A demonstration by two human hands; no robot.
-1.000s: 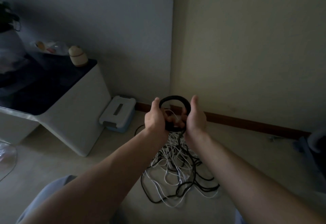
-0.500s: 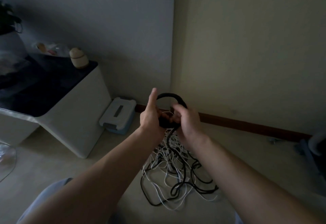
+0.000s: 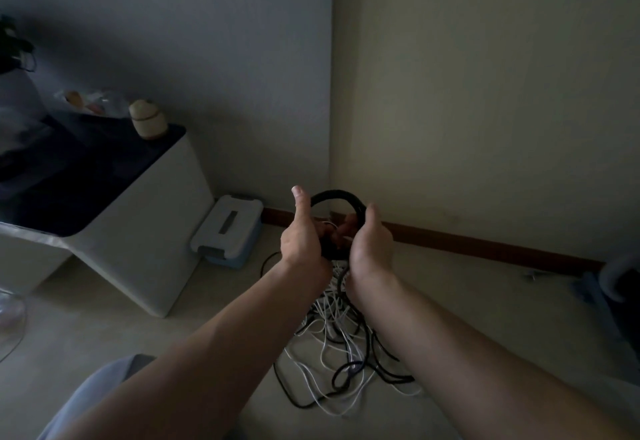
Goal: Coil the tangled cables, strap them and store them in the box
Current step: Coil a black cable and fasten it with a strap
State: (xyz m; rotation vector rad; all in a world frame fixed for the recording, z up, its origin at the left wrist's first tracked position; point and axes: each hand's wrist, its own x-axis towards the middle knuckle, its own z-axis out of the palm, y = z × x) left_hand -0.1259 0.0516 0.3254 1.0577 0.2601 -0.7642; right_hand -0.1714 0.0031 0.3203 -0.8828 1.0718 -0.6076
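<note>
A black cable coil (image 3: pixel 341 197) stands upright between my two hands, above the floor. My left hand (image 3: pixel 303 237) grips its lower left part with the thumb pointing up. Its right side is held by my right hand (image 3: pixel 370 244), thumb resting on the loop. From the coil the black cable hangs down into a tangled pile of black and white cables (image 3: pixel 341 360) on the floor beneath my forearms. A pale blue storage box (image 3: pixel 227 226) with a white lid, shut, sits on the floor by the wall, left of my hands.
A white cabinet (image 3: pixel 145 242) with a dark top stands at the left, a small round jar (image 3: pixel 147 123) on it. The room's corner and a brown skirting board (image 3: pixel 485 249) lie behind the hands. A dark chair part (image 3: pixel 620 287) is at the right edge.
My right hand swung from over the coil's front back to its right side. The coil stayed raised between both hands. My left thumb remains up.
</note>
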